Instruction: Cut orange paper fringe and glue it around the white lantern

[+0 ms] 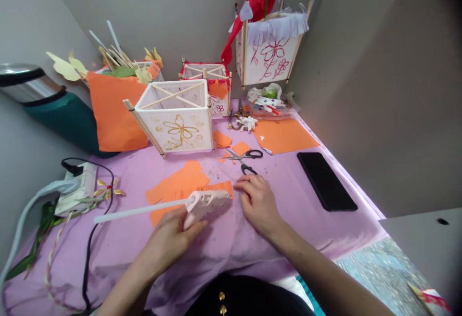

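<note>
My left grip (176,234) clasps the glue gun (204,204) over orange paper (186,176), nozzle just beside my right grip (259,203); I can't tell whether that one pinches anything. A slip could daub those fingertips, burning them if it's hot. Scissors (241,159) crowd the far side; sideways room runs toward the phone (327,181), near the desk's (285,210) right edge.
</note>
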Tool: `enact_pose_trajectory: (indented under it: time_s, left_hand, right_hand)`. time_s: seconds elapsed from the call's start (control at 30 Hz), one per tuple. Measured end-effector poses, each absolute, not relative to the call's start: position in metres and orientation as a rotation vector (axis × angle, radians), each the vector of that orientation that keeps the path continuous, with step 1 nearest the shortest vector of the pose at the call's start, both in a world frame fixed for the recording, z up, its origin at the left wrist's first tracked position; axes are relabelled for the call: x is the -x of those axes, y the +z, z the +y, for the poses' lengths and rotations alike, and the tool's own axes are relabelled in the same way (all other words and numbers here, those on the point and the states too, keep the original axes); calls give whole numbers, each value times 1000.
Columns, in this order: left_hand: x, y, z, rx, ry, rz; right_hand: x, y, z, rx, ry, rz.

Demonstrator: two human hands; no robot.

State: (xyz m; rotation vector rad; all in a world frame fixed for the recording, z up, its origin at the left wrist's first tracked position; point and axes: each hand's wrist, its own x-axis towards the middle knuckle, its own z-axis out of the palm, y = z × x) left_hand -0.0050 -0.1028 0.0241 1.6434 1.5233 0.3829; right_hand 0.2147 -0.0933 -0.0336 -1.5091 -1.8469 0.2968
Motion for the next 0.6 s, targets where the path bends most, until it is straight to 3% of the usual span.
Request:
enact_pose_trajectory:
  time_s: [0.6]
  left_hand:
    - [3,22,-105,-1565,323,1487]
  right_hand:
    - [-215,-36,-92,1502,317,-1836]
